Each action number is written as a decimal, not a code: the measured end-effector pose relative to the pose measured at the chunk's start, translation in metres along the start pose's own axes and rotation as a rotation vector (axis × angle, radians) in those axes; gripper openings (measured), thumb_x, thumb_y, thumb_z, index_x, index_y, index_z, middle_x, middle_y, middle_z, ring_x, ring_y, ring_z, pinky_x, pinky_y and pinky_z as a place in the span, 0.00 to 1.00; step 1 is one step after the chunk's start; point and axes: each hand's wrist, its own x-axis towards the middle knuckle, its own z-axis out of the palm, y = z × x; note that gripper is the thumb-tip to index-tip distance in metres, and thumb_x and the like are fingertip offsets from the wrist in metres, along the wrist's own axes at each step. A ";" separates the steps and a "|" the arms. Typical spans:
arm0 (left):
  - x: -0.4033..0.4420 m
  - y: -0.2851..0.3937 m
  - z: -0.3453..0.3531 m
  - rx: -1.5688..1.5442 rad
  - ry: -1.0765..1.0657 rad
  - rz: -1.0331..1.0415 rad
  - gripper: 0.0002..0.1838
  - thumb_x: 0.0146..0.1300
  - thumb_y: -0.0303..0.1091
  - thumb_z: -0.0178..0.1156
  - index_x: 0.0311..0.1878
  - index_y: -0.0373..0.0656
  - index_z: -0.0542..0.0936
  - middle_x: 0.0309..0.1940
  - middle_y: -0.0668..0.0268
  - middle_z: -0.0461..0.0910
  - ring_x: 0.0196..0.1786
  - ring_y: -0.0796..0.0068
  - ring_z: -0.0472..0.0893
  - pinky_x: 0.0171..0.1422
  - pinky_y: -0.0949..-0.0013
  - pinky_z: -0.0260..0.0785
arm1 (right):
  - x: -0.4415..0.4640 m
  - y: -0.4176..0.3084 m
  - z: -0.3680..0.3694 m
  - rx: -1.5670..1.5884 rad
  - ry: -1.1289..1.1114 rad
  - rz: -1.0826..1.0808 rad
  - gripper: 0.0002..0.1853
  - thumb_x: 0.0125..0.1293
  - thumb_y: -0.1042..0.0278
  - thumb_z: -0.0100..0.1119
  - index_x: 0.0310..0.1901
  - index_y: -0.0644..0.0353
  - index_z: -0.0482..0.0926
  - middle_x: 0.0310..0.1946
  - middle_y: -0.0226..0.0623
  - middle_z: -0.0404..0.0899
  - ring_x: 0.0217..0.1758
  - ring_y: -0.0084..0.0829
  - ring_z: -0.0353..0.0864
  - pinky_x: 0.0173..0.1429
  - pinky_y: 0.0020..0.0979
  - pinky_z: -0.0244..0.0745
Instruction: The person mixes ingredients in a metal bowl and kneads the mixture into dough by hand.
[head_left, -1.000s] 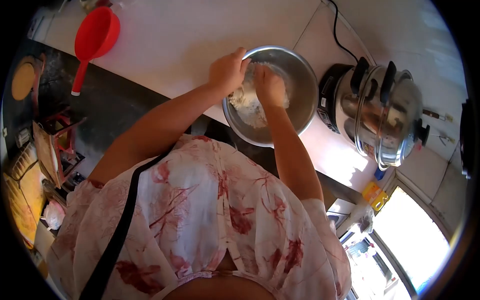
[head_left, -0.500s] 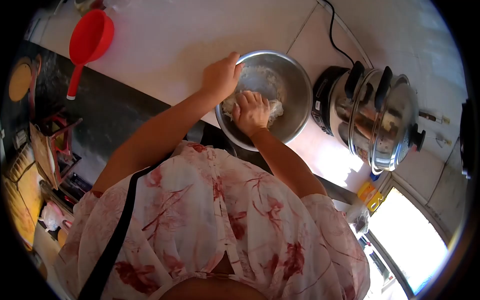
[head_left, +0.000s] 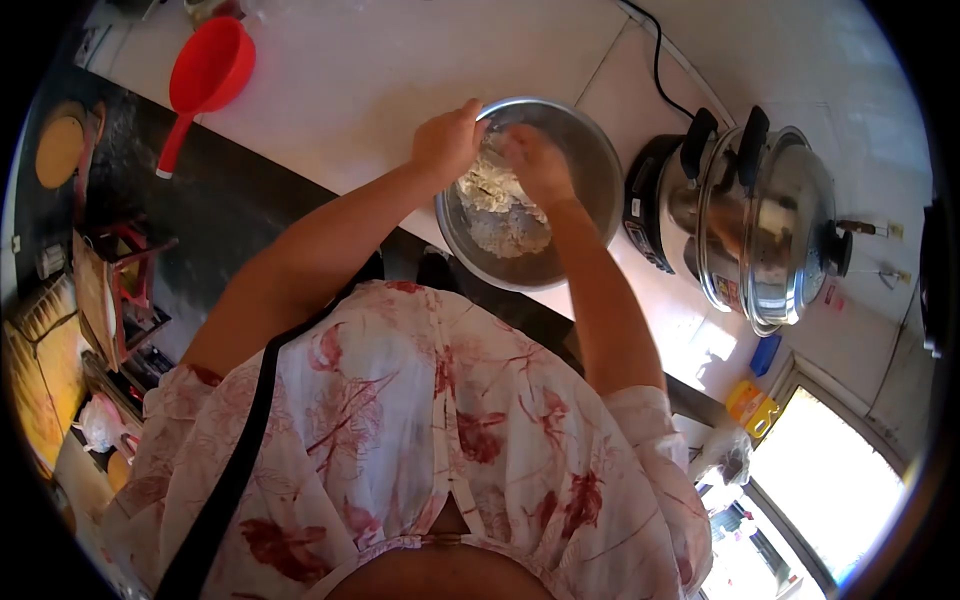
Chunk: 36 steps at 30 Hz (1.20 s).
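Note:
A steel bowl (head_left: 592, 185) stands on the counter. Inside lies pale, shaggy dough (head_left: 490, 188) with loose flour-like bits (head_left: 508, 236) below it. My left hand (head_left: 447, 143) grips the bowl's left rim, fingers closed round the edge. Over the upper part of the bowl, my right hand (head_left: 538, 163) is bent down beside the dough; its fingers are smeared by motion, so their closure and contact with the dough are unclear.
A lidded steel pot (head_left: 760, 220) on a black base stands right of the bowl. At the upper left of the counter (head_left: 330, 90) lies a red scoop (head_left: 212, 65). A yellow package (head_left: 750, 408) sits near the bright window at the lower right.
My right hand has moved from pressing on the dough low in the bowl up to its upper part. The dough now shows at the left side. My left hand stays on the rim.

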 end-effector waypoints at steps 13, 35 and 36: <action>-0.002 0.003 0.001 0.028 0.042 -0.030 0.11 0.67 0.41 0.51 0.42 0.43 0.71 0.25 0.56 0.79 0.31 0.50 0.79 0.34 0.51 0.69 | -0.052 0.012 0.007 -0.797 -0.210 -0.249 0.42 0.52 0.48 0.65 0.67 0.53 0.59 0.60 0.40 0.66 0.63 0.45 0.66 0.69 0.45 0.56; -0.011 -0.003 0.002 -0.270 0.090 -0.190 0.16 0.71 0.46 0.45 0.45 0.46 0.76 0.28 0.54 0.80 0.33 0.52 0.80 0.38 0.55 0.69 | 0.033 -0.060 -0.001 -0.828 -0.552 -0.451 0.12 0.57 0.66 0.57 0.38 0.65 0.80 0.36 0.53 0.81 0.41 0.46 0.81 0.48 0.42 0.75; -0.012 -0.002 0.000 -0.264 0.080 -0.203 0.15 0.71 0.46 0.46 0.45 0.46 0.76 0.27 0.54 0.80 0.32 0.52 0.80 0.37 0.55 0.69 | 0.059 -0.001 -0.016 -0.714 -0.305 -0.587 0.12 0.59 0.67 0.56 0.40 0.66 0.80 0.36 0.51 0.81 0.40 0.45 0.82 0.48 0.40 0.76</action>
